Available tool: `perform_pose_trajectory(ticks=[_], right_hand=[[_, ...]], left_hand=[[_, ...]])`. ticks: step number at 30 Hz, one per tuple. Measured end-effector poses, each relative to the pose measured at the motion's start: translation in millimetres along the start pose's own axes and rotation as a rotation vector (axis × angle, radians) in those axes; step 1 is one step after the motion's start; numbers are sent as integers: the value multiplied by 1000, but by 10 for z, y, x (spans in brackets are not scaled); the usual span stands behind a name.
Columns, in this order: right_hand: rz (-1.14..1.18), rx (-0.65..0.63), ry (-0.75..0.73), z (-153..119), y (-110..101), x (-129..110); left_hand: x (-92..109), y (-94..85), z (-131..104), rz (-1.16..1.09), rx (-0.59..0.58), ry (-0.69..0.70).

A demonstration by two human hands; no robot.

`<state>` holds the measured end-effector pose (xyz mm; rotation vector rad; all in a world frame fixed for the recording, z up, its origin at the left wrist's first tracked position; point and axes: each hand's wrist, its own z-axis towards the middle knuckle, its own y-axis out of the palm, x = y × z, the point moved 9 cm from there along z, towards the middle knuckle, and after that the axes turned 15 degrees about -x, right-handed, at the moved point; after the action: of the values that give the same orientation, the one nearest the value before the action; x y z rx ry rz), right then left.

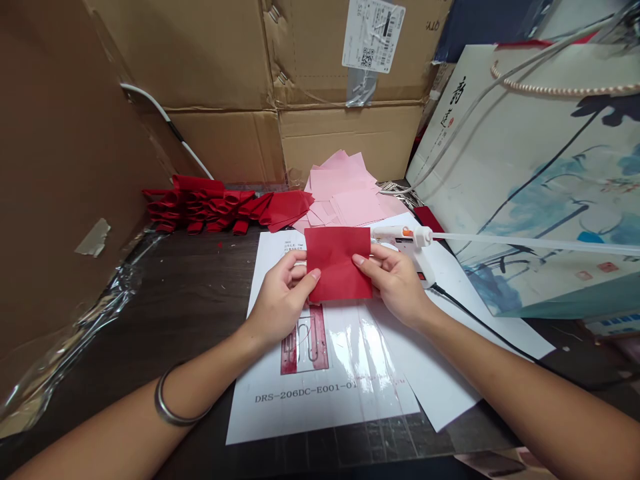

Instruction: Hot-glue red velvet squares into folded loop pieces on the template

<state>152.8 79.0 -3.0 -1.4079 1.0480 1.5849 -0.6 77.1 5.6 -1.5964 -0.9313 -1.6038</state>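
Between both hands a flat red paper square (336,263) is held up over a printed sheet (320,420). My left hand (283,293) pinches its left edge, thumb in front and fingers behind. At the right edge my right hand (397,280) grips it the same way, its thumb lying on the face. Just behind the right hand lies a white glue gun (413,257) with a long clear glue stick (530,243) sticking out of it. The printed sheet carries a picture in red and white, partly covered by glossy clear tape.
Folded red paper pieces (200,207) are heaped at the back left, beside a stack of pink paper sheets (345,190). Cardboard walls (210,60) enclose the back and left. A large painted paper bag (550,160) leans at right, and a black cable (480,323) crosses the table.
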Motion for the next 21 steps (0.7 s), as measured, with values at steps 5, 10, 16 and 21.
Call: perform_pose_trajectory(ticks=[5,10,16,21], right_hand=[[-11,-7,23,-17,-2,-40],[-40,26,53,-33,-44,-30],[52,-69,163,-29,108,90],[80,-59,162,-39,152,102]], left_hand=[[-1,27,0,-85,-38,23],[15,-39,-12,-93,34,55],[126,-142,-23,-32,147,170],[55,-96,7,-43,72,119]])
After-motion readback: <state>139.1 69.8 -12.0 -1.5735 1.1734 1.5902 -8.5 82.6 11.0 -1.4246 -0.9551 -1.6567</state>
